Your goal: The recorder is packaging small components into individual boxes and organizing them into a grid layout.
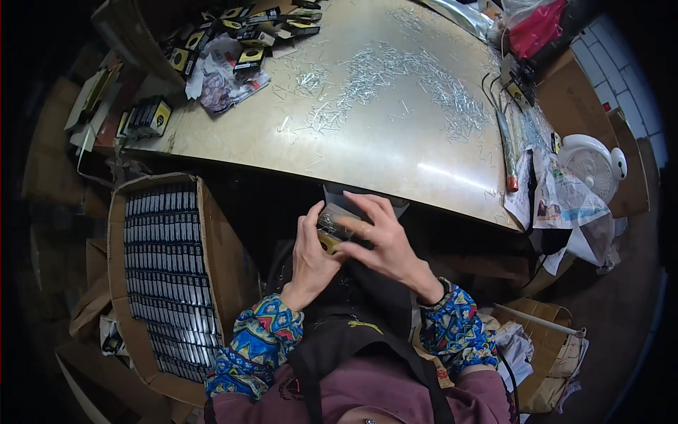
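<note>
Just in front of the table edge, a small black-and-yellow cardboard box (327, 242) is between my hands. Its top stands open, and thin metal pieces show inside the opening. My left hand (311, 251) is closed around the box's left side. From the other side, my right hand (381, 240) has its thumb against the box and its curled fingers over the opening, one of them blurred. On the metal-topped table (254, 141) beyond lie many loose thin bent metal pins (381, 71), scattered in a wide arc.
On my left stands a large carton (215, 247) packed with rows of small dark boxes (166, 261). Several black-and-yellow boxes (251, 58) and crumpled paper (226, 78) lie at the far left. A white fan (587, 166), newspaper (565, 194) and an orange-ended tool (511, 180) occupy the right side.
</note>
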Available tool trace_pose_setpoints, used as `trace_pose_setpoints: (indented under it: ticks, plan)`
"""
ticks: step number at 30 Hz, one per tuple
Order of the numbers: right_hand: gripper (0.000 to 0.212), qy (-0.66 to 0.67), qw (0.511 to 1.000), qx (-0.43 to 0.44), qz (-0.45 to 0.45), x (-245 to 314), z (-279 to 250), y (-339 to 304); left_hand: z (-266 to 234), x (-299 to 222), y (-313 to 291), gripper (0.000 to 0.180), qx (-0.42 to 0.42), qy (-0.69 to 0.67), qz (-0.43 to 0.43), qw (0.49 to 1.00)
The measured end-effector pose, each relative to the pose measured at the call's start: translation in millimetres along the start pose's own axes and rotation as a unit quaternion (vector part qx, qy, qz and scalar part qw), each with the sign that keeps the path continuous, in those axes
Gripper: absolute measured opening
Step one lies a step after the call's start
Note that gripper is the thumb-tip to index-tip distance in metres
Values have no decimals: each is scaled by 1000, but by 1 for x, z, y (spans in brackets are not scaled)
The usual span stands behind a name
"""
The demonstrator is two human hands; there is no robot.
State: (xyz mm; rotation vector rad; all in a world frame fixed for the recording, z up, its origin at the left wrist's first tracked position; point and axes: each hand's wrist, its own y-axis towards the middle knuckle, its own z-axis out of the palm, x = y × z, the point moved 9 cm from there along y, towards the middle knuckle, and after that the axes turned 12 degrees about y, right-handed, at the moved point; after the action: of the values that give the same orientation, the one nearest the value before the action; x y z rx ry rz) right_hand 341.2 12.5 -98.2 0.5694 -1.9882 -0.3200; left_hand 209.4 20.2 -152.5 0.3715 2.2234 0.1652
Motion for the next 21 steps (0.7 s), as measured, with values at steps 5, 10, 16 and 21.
trace_pose_setpoints:
  ticks: [5, 10, 16, 21]
  plan:
    - [15, 14, 991, -126, 31, -12, -1, -2, 4, -11, 1, 86, -6, 56, 24, 998]
    - [14, 39, 990, -106, 90, -22, -5, 0, -3, -3, 3, 85, 5, 61, -17, 998]
    - [21, 27, 989, -140, 38, -7, 2, 3, -5, -19, 5, 83, -30, 80, 52, 995]
    - [27, 80, 992, -44, 84, -17, 11, 2, -9, -7, 7, 80, -22, 67, 16, 997]
